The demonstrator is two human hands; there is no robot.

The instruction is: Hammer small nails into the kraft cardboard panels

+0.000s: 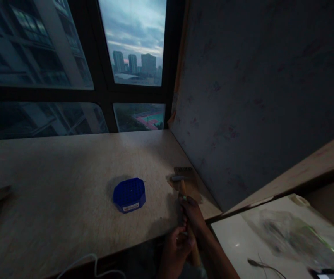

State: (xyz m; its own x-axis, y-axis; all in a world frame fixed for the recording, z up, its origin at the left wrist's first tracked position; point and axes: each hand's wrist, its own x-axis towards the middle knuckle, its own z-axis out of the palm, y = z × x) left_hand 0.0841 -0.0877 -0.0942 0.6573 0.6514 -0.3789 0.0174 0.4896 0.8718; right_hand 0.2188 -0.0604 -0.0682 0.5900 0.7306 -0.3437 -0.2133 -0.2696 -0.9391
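A hammer [183,188] with a pale wooden handle slants up from the front edge of the sill, its grey head dim and hard to make out. Around the upper handle my right hand [194,212] is closed. My left hand [176,248] is closed on the lower handle, below and left of the right. Beneath the hammer's head lies a flat brown piece [195,188] like cardboard or a packet, with dark marks along its far edge. Left of the hands, a blue plastic box [129,193] with a gridded top and a white label sits on the sill.
The pale sill [68,186] runs below the window [134,42], and a patterned wall panel [256,93] rises on the right. A white surface [227,236] at lower right bears clear plastic bags [283,232] and a cable. A white cord [94,263] hangs at the front edge.
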